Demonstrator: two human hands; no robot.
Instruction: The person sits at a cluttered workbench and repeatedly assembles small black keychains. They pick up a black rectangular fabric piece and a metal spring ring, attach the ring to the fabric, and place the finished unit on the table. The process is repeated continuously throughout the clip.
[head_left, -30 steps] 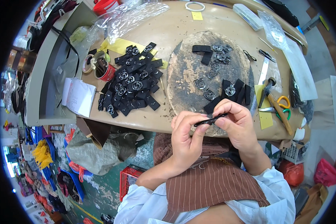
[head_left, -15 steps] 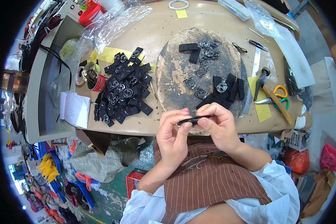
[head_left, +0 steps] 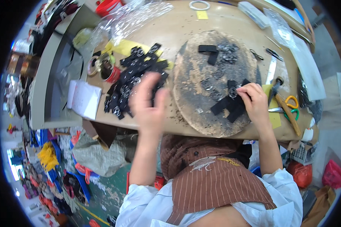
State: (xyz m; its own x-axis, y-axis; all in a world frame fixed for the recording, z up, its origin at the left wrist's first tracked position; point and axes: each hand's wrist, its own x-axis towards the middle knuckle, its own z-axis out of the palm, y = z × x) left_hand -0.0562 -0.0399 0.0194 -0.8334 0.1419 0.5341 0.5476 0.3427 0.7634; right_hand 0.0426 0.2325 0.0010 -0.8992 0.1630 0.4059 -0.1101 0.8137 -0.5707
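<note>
My left hand (head_left: 149,104), blurred by motion, is over the near right side of a heap of short black straps (head_left: 130,85) with shiny swirled metal buckles. Its thumb and fingers stand apart, with nothing visible between them. On the right, my right hand (head_left: 254,100) pinches the edge of a black strap with a round metal buckle (head_left: 233,90). Beneath it, loose black straps (head_left: 227,108) lie on a worn round board (head_left: 193,109). Farther up the board are more metal buckles (head_left: 228,53) and a pair of bare black straps (head_left: 208,50).
A hammer (head_left: 286,108), scissors (head_left: 293,108) and a steel ruler (head_left: 271,70) lie right of the board. Left of the heap stand a red tin (head_left: 113,75) and an open notepad (head_left: 84,99). Clear plastic sheeting (head_left: 140,19) covers the far left; a tape roll (head_left: 199,5) lies beyond.
Both hands held a black piece together at the table's front edge. They have parted: the left moved to the heap, the right to the straps on the board. The view shifted slightly.
</note>
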